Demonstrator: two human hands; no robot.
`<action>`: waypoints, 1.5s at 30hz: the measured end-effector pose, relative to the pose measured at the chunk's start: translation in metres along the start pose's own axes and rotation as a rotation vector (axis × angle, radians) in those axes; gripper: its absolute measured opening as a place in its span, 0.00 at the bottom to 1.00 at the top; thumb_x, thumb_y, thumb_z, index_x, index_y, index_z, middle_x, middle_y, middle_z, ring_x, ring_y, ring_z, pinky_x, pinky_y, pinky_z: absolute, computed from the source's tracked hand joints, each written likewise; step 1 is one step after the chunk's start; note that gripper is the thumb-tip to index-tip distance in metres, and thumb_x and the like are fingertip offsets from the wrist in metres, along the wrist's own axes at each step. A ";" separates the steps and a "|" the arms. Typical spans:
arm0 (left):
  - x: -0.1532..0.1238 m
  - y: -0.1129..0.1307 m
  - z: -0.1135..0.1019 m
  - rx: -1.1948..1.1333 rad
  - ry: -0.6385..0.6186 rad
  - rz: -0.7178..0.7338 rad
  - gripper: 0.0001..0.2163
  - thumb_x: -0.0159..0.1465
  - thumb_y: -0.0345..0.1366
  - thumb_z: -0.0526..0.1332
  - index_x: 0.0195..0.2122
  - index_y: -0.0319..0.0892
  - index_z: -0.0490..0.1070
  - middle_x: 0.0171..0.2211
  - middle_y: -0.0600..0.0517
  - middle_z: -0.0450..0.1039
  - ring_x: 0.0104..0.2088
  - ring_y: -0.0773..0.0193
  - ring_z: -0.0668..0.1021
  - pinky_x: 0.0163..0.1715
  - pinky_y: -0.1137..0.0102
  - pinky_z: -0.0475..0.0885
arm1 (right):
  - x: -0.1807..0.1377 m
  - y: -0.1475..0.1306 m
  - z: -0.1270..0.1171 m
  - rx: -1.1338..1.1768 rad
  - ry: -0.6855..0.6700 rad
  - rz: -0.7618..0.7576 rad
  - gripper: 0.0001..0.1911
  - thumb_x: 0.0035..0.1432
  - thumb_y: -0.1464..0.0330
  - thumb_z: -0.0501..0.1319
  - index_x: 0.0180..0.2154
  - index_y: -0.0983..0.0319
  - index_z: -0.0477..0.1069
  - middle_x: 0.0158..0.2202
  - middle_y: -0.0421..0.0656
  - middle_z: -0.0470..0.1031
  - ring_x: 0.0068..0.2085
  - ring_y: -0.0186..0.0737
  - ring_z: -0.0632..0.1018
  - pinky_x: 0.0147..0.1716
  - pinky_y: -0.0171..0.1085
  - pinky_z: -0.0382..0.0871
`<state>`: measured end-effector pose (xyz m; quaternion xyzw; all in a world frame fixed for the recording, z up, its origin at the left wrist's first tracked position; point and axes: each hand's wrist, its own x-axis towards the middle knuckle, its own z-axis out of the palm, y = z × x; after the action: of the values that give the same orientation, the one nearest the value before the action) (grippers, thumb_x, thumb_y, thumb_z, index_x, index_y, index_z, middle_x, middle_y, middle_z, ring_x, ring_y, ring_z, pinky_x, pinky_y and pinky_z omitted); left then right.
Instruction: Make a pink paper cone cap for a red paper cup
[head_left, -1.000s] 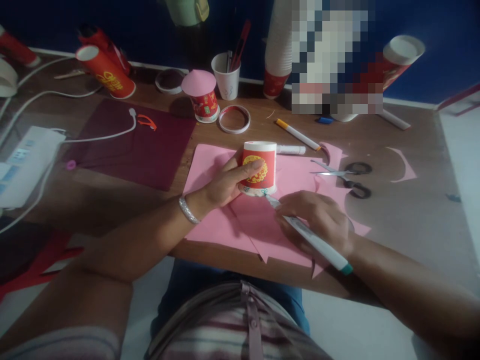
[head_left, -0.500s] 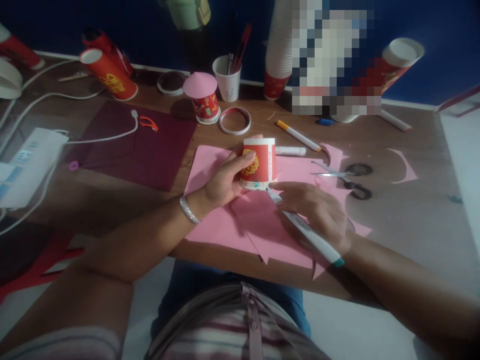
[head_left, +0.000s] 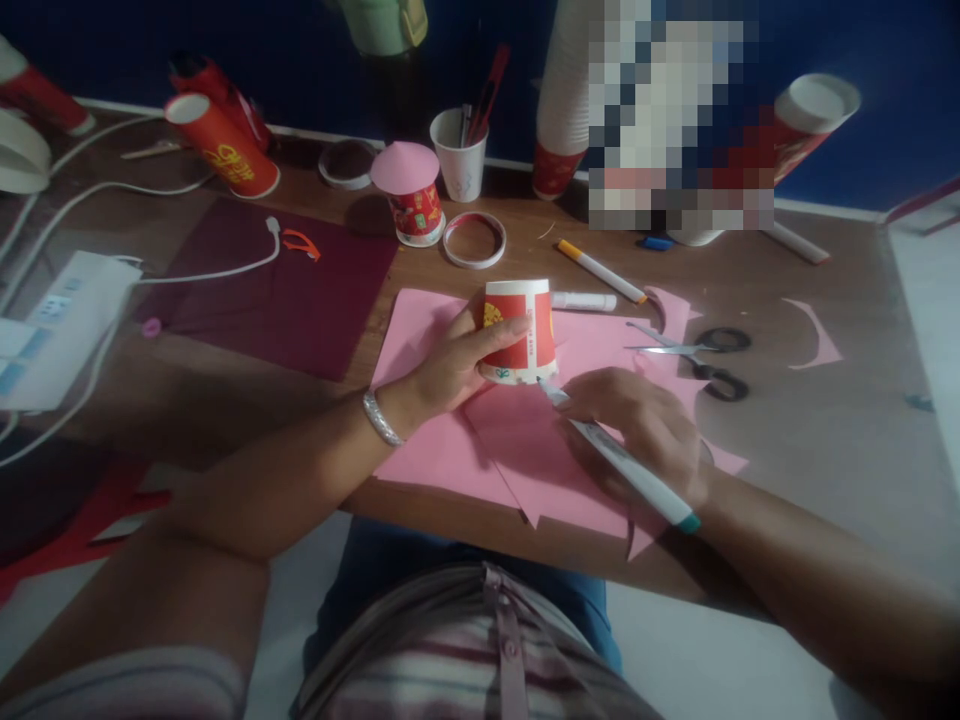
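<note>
My left hand is wrapped round a red and white paper cup, its thumb across the printed side. The cup is upside down, with its white rim low and a small green drawing on that band. In my right hand a white marker with a green end is gripped like a pen. Its tip is at the cup's white band; whether it touches is hard to tell. Beneath both hands lie sheets of pink paper.
Black-handled scissors rest right of the pink paper, near paper scraps. Behind are a yellow-capped marker, a tape roll, a cup with a pink cone top and a white cup of tools. A power strip with cables lies left.
The cup has turned in my left hand, so its gold print and green drawing moved left and the white stripe faces nearer the middle. My right hand keeps the marker tip by the band.
</note>
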<state>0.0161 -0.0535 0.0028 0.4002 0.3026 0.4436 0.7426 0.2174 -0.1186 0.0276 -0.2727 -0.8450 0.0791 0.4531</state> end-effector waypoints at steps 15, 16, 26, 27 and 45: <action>0.000 -0.001 0.000 -0.058 -0.015 -0.029 0.16 0.60 0.43 0.73 0.44 0.42 0.73 0.37 0.52 0.78 0.37 0.63 0.81 0.39 0.68 0.76 | -0.001 -0.002 0.000 -0.048 -0.029 0.048 0.12 0.61 0.79 0.66 0.45 0.62 0.73 0.33 0.43 0.83 0.33 0.39 0.85 0.32 0.36 0.82; 0.000 -0.001 0.000 -0.055 -0.015 -0.026 0.16 0.60 0.43 0.73 0.43 0.42 0.72 0.36 0.52 0.78 0.36 0.63 0.81 0.38 0.67 0.76 | -0.002 -0.002 0.000 -0.043 -0.028 0.047 0.11 0.61 0.79 0.66 0.45 0.62 0.73 0.33 0.43 0.83 0.33 0.39 0.85 0.32 0.35 0.82; -0.001 -0.002 -0.002 -0.023 -0.037 -0.037 0.18 0.62 0.44 0.72 0.47 0.43 0.70 0.43 0.48 0.81 0.44 0.56 0.84 0.43 0.64 0.78 | -0.002 -0.002 -0.002 -0.043 -0.066 0.047 0.11 0.63 0.79 0.66 0.46 0.64 0.72 0.35 0.46 0.84 0.35 0.39 0.86 0.36 0.35 0.82; -0.001 -0.002 -0.002 -0.018 -0.037 -0.037 0.18 0.62 0.44 0.72 0.48 0.42 0.70 0.43 0.48 0.81 0.45 0.56 0.84 0.44 0.63 0.78 | -0.002 -0.002 -0.002 -0.045 -0.068 0.050 0.11 0.63 0.79 0.66 0.46 0.63 0.72 0.36 0.46 0.84 0.36 0.40 0.86 0.36 0.35 0.83; -0.002 -0.003 -0.002 0.006 -0.058 -0.041 0.20 0.62 0.45 0.71 0.50 0.43 0.70 0.44 0.48 0.81 0.44 0.56 0.84 0.44 0.64 0.77 | -0.006 -0.001 -0.001 -0.079 -0.082 0.095 0.12 0.64 0.78 0.65 0.48 0.61 0.72 0.38 0.43 0.84 0.37 0.39 0.86 0.38 0.34 0.83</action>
<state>0.0146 -0.0551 -0.0009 0.4088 0.2907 0.4156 0.7587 0.2201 -0.1228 0.0247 -0.3268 -0.8514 0.0783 0.4027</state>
